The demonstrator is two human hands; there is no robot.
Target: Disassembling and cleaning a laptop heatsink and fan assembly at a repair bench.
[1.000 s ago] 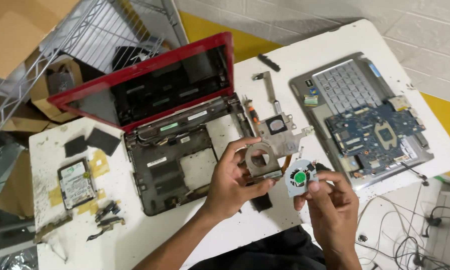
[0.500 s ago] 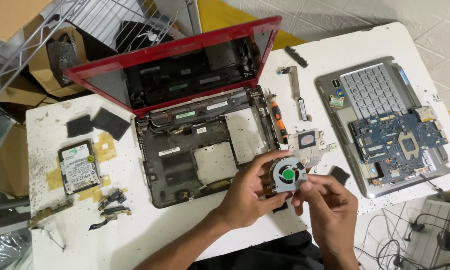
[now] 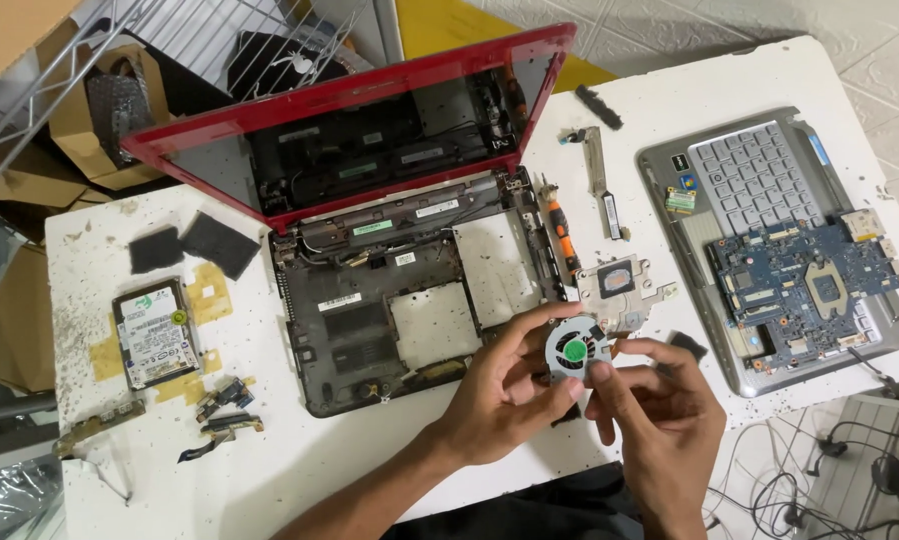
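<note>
On the white table (image 3: 269, 470), far left, lies a hard drive (image 3: 151, 332); next comes the gutted red laptop (image 3: 369, 250). Just right of its base, the left hand (image 3: 499, 395) pinches the fan (image 3: 576, 350) from the left, fingers closed on its housing. The right hand (image 3: 659, 415) grips the fan's lower right edge. I judge both should hold the rim only, clear of the blades. A heatsink (image 3: 621, 285) lies just behind; the motherboard (image 3: 804, 285) is farthest right.
</note>
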